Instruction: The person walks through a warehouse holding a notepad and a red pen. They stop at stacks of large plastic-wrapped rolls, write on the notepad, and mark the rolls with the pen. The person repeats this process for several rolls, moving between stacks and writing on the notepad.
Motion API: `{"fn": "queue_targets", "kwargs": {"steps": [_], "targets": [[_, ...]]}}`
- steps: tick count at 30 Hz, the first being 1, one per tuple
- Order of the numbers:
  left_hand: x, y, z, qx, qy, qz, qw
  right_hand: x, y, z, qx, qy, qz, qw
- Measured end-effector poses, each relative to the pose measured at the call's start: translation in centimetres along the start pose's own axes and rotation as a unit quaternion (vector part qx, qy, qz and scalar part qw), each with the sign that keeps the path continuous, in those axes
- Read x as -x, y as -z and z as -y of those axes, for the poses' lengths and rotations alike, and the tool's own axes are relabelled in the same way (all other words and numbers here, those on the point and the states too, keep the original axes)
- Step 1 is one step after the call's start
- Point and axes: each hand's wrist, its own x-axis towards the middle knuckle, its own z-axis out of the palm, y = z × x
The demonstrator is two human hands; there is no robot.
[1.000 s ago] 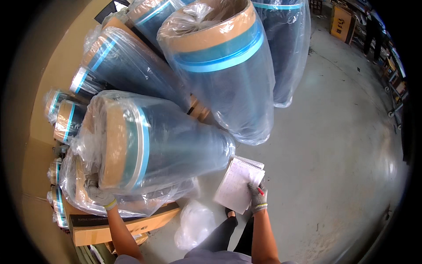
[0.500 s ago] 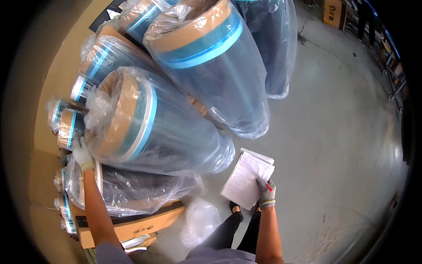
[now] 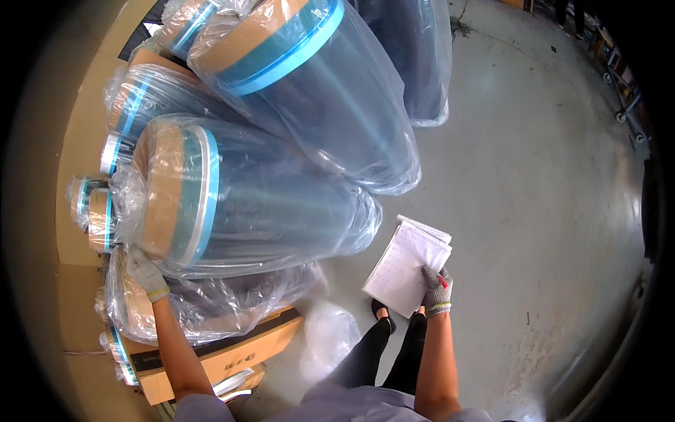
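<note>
My left hand [image 3: 146, 273], in a pale knit glove, is at the lower corner of a large roll [image 3: 274, 200] lying on its side. Its fingers curl into the clear plastic wrap [image 3: 130, 221] bunched at the roll's cardboard-coloured end; the fingertips are partly hidden. Blue and white tape rings that end. My right hand [image 3: 437, 290], in a grey glove, grips a spiral notebook [image 3: 397, 278] with handwritten pages. A red pen [image 3: 442, 281] is tucked in the same hand.
More wrapped rolls lie above, including a large one [image 3: 330, 105]. Under my left arm another wrapped roll [image 3: 225, 302] rests on a long cardboard box [image 3: 232, 355]. Crumpled clear plastic [image 3: 329, 341] lies by my feet. A wheeled cart [image 3: 622, 105] stands far right.
The roll by my left hand has turned closer to level. My left hand has shifted from its end to the lower corner, fingers more curled. The notebook stays in my right hand.
</note>
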Motion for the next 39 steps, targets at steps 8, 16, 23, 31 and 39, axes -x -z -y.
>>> {"fn": "queue_targets", "kwargs": {"steps": [8,16,23,31,39], "targets": [[-6.4,-0.6,13.6,-0.253,-0.086,0.003,0.964,-2.8,5.1,-0.5,-0.077,-0.006,-0.061,0.995],[-5.9,1.8,4.4,-0.176,0.002,0.032,0.984,-4.1,10.5,0.5,-0.065,0.031,-0.138,0.988],[-7.1,-3.5,-8.2,-0.263,-0.144,0.100,0.949,-4.9,11.9,-1.4,-0.087,0.045,-0.181,0.979],[-5.6,-0.6,-10.5,-0.137,0.058,-0.052,0.988,-4.0,11.3,-0.3,-0.060,0.056,-0.186,0.979],[-0.1,9.8,-15.2,0.162,-0.036,0.037,0.985,-1.3,10.1,2.5,-0.058,0.095,-0.121,0.986]]}}
